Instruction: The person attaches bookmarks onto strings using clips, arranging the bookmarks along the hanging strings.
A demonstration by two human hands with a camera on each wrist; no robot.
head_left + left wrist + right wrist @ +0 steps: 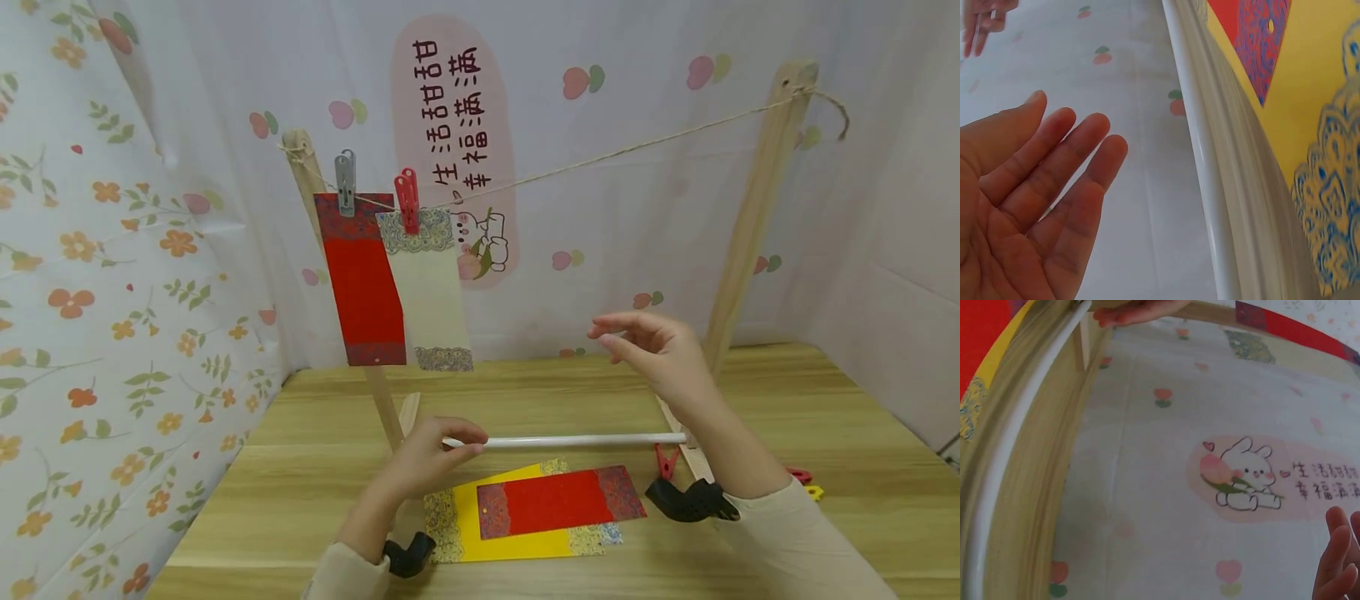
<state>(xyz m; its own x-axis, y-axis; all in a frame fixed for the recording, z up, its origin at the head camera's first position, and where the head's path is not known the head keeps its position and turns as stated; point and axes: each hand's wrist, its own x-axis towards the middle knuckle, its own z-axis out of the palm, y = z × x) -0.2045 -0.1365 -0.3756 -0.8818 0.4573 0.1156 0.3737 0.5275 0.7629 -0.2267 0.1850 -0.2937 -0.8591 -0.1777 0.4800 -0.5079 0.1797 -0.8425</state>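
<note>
My left hand [431, 457] is held over the left end of a white rod [577, 440], its fingers loosely bent and nothing in them. In the left wrist view, a gap shows between that hand [1041, 187] and the rod. My right hand [660, 354] is raised near the right wooden post, also holding nothing, fingers relaxed. From a twine line [600, 158] hang a red card [363, 287], under a grey clothespin [345, 183], and a cream card [429, 300], under a red clothespin [407, 200]. Another red card [558, 502] lies across a yellow card [517, 546] on the table.
Wooden posts stand left [386, 408] and right [750, 217], with the twine tied between their tops. At the right foot lies a red clothespin [666, 461]; further right are another red clothespin [800, 476] and a yellow clothespin [815, 492]. A printed curtain [555, 317] closes off the back.
</note>
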